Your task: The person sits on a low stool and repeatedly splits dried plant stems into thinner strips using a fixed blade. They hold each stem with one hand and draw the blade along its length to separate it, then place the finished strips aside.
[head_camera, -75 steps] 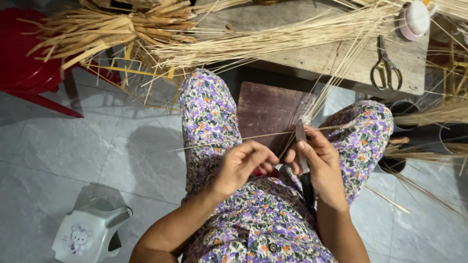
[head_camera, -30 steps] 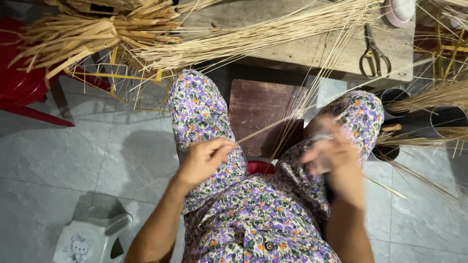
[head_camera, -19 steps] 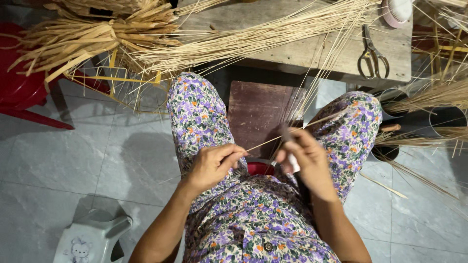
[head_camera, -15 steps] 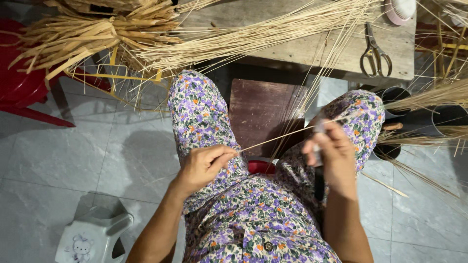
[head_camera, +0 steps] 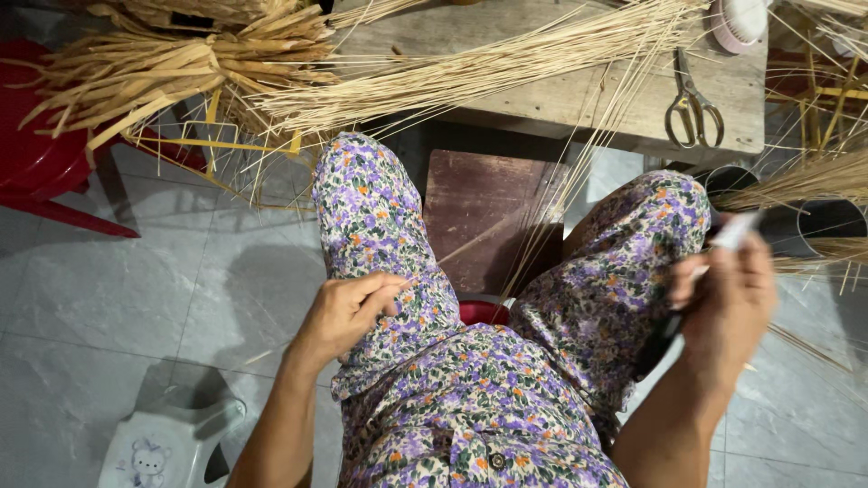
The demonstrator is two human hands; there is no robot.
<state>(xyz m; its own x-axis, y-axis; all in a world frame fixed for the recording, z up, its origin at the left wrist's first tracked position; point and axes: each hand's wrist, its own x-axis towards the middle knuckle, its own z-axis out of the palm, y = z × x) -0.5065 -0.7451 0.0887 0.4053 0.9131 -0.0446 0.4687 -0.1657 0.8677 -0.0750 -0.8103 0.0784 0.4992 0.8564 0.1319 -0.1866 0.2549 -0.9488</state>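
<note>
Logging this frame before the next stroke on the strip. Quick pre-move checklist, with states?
1. Left hand pinching the thin strip: ok.
2. Right hand gripping the small blade tool: ok, though blurred.
3. Blade touching the strip: cannot tell, blur.
4. Strip clear of the floral-trousered knees: ok, it runs between them.
5. Scissors lying on the wooden bench, out of both hands' way: ok.

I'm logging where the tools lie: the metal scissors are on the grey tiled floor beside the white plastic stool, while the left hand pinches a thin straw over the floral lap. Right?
Not quite. The head view shows the metal scissors lying on the wooden table, not on the floor by the white plastic stool. The left hand does pinch a thin straw over the floral lap.
</note>
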